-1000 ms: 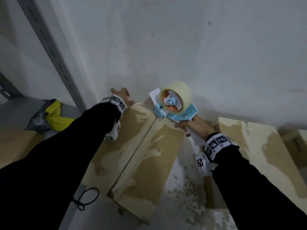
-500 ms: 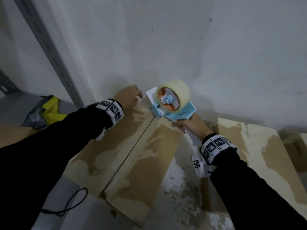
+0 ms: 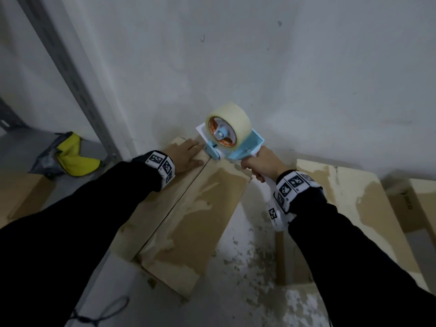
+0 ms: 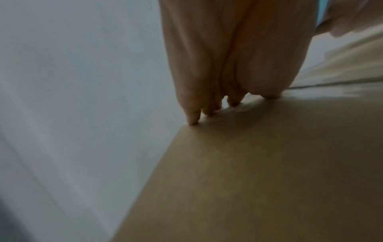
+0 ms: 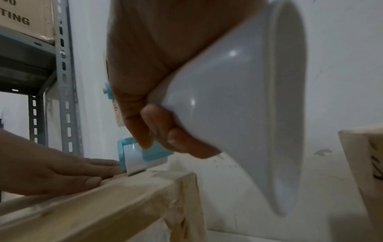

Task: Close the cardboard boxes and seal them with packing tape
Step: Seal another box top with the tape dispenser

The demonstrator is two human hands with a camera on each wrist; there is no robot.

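A closed cardboard box (image 3: 188, 208) with worn, pale-patched flaps stands against the white wall, its centre seam running toward me. My left hand (image 3: 182, 155) lies flat on the left flap at the far end, fingers straight, fingertips (image 4: 193, 119) at the box's far edge. My right hand (image 3: 262, 162) grips the white handle (image 5: 238, 98) of a light-blue tape dispenser (image 3: 232, 143) carrying a clear tape roll (image 3: 228, 123). The dispenser's front roller (image 5: 132, 157) sits at the far end of the seam, right beside the left hand's (image 5: 51, 172) fingers.
A second cardboard box (image 3: 358, 208) stands to the right, another brown box (image 3: 422, 201) beyond it. A grey-and-yellow bag (image 3: 68, 155) lies left by a metal rack post (image 3: 77, 86). A black cable loop (image 3: 99, 315) lies on the stained floor (image 3: 247, 267) between the boxes.
My left hand has come from the box's far edge onto the left flap and now lies flat next to the dispenser. The dispenser has settled lower at the far end of the seam.
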